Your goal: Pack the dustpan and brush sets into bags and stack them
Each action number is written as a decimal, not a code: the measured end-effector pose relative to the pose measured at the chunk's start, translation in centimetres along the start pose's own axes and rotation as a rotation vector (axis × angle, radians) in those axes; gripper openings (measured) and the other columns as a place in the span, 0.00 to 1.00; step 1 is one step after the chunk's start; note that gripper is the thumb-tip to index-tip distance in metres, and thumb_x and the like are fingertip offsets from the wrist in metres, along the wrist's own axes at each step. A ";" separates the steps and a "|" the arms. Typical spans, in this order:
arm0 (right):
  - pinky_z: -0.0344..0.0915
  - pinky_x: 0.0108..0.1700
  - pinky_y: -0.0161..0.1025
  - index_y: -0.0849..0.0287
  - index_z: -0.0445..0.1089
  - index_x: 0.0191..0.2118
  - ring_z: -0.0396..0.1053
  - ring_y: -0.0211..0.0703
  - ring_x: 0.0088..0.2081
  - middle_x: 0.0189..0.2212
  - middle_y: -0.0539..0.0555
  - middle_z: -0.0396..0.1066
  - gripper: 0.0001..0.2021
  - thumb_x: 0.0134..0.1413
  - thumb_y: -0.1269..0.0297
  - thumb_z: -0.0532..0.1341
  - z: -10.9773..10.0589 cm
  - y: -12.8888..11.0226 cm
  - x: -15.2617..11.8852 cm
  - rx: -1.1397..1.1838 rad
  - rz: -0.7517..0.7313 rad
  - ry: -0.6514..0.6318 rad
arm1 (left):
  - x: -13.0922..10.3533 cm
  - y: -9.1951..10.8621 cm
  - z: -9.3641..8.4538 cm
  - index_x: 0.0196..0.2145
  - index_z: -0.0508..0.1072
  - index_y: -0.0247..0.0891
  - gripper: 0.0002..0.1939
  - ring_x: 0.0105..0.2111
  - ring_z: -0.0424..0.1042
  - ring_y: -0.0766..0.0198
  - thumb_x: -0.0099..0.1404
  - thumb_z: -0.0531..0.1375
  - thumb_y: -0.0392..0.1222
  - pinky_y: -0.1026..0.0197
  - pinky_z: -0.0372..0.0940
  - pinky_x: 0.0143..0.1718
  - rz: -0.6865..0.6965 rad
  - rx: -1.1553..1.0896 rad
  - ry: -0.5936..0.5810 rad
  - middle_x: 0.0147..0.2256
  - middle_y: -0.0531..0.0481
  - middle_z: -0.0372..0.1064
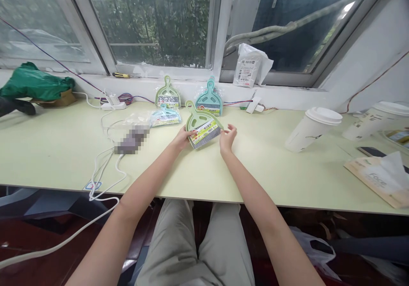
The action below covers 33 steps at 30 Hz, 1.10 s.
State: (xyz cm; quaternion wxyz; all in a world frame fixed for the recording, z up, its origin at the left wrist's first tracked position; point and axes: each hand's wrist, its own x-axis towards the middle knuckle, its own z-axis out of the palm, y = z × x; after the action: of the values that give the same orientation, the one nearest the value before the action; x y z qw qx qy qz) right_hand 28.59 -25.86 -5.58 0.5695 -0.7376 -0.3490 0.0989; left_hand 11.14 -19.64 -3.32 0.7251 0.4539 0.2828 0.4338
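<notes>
A green mini dustpan with a grey-bristled brush point(204, 129), wrapped with a printed label, is tilted above the table in front of me. My left hand point(182, 138) grips its left edge, thumb over the front. At the lower right corner, my right hand point(227, 140) pinches the edge between thumb and forefinger, its other fingers partly extended. Behind it, several blue dustpan sets point(209, 100) lean in a stack against the wall. Another green set point(168, 94) leans to their left, and a blue packaged set point(165, 117) lies before it.
White cables and a power strip point(114, 105) occupy the left side, near a pixelated dark object point(131, 140). A white lidded cup point(313, 128) and a tissue pack point(380, 177) are on the right. A yellow cutter point(120, 75) and white package point(251, 66) rest on the sill.
</notes>
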 end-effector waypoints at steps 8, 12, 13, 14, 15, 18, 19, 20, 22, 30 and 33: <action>0.68 0.45 0.43 0.61 0.68 0.47 0.72 0.45 0.41 0.43 0.58 0.73 0.17 0.49 0.63 0.60 -1.8 0.6 2.1 0.176 0.022 -0.371 | -1.4 1.2 1.1 0.50 0.68 0.37 0.29 0.52 0.69 0.48 0.49 0.67 0.29 0.49 0.64 0.55 0.069 -0.028 -0.153 0.47 0.41 0.73; 0.66 0.50 0.48 0.59 0.71 0.40 0.70 0.51 0.47 0.44 0.57 0.75 0.20 0.36 0.61 0.69 -0.9 -0.1 0.9 0.390 -0.150 -0.664 | -1.7 1.4 1.3 0.50 0.67 0.38 0.29 0.53 0.68 0.46 0.50 0.68 0.32 0.47 0.63 0.56 0.080 -0.018 -0.190 0.48 0.41 0.72; 0.66 0.51 0.49 0.59 0.71 0.42 0.69 0.52 0.48 0.46 0.57 0.74 0.23 0.34 0.60 0.70 -0.8 -0.2 0.6 0.408 -0.158 -0.665 | -1.8 1.4 1.4 0.51 0.67 0.38 0.29 0.53 0.68 0.46 0.50 0.68 0.32 0.46 0.63 0.56 0.081 -0.020 -0.197 0.48 0.41 0.72; 0.65 0.52 0.49 0.59 0.71 0.43 0.69 0.52 0.49 0.47 0.58 0.73 0.25 0.33 0.60 0.70 -0.6 -0.4 0.3 0.408 -0.156 -0.670 | -1.8 1.4 1.4 0.51 0.67 0.38 0.29 0.53 0.68 0.46 0.50 0.68 0.32 0.46 0.63 0.56 0.080 -0.021 -0.200 0.48 0.41 0.73; 0.65 0.52 0.50 0.60 0.71 0.44 0.69 0.53 0.49 0.48 0.59 0.73 0.27 0.33 0.59 0.71 -0.6 -0.5 0.1 0.395 -0.147 -0.681 | -1.8 1.4 1.4 0.51 0.67 0.38 0.29 0.54 0.68 0.46 0.50 0.68 0.32 0.46 0.63 0.56 0.079 -0.021 -0.199 0.48 0.41 0.73; 0.64 0.54 0.52 0.61 0.70 0.47 0.69 0.54 0.50 0.48 0.60 0.73 0.31 0.32 0.58 0.72 -0.7 -0.7 -0.2 0.357 -0.128 -0.703 | -1.9 1.5 1.6 0.51 0.67 0.38 0.29 0.54 0.68 0.46 0.51 0.68 0.33 0.46 0.63 0.57 0.076 -0.018 -0.181 0.48 0.41 0.73; 0.64 0.54 0.53 0.61 0.70 0.48 0.69 0.54 0.50 0.48 0.60 0.73 0.31 0.32 0.58 0.72 -0.8 -0.8 -0.2 0.354 -0.129 -0.702 | -1.9 1.5 1.6 0.51 0.67 0.38 0.29 0.53 0.68 0.46 0.51 0.68 0.33 0.46 0.63 0.57 0.077 -0.019 -0.178 0.48 0.41 0.73; 0.64 0.55 0.53 0.60 0.69 0.49 0.68 0.54 0.51 0.49 0.59 0.72 0.32 0.33 0.58 0.72 -0.9 -1.0 -0.2 0.357 -0.133 -0.694 | -1.9 1.5 1.6 0.51 0.67 0.37 0.30 0.53 0.68 0.46 0.50 0.68 0.33 0.46 0.63 0.57 0.077 -0.020 -0.179 0.47 0.41 0.73; 0.63 0.55 0.53 0.59 0.69 0.49 0.68 0.54 0.52 0.51 0.58 0.71 0.31 0.34 0.57 0.71 -1.1 -1.3 -0.3 0.378 -0.151 -0.667 | -1.9 1.6 1.5 0.51 0.67 0.37 0.30 0.53 0.68 0.46 0.50 0.68 0.33 0.46 0.63 0.57 0.080 -0.024 -0.187 0.47 0.41 0.73; 0.61 0.59 0.54 0.56 0.63 0.58 0.63 0.54 0.57 0.59 0.59 0.63 0.37 0.40 0.55 0.69 -1.7 -1.3 -0.3 0.459 -0.179 -0.678 | -1.6 1.0 1.1 0.49 0.68 0.36 0.28 0.54 0.67 0.46 0.50 0.68 0.32 0.48 0.64 0.56 0.062 -0.018 -0.228 0.49 0.41 0.72; 0.60 0.60 0.54 0.55 0.61 0.60 0.62 0.53 0.58 0.60 0.57 0.62 0.37 0.41 0.55 0.69 -1.5 -0.6 0.1 0.423 -0.182 -0.693 | -1.6 0.9 1.1 0.49 0.68 0.36 0.28 0.55 0.67 0.46 0.50 0.68 0.33 0.47 0.63 0.57 0.052 -0.008 -0.237 0.49 0.40 0.72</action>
State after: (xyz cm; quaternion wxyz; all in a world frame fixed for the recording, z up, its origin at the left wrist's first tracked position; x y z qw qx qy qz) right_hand 29.26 -26.83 -4.52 0.5640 -0.4935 -0.5556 0.3601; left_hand 10.90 -21.33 -1.97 0.7436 0.5066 0.1813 0.3969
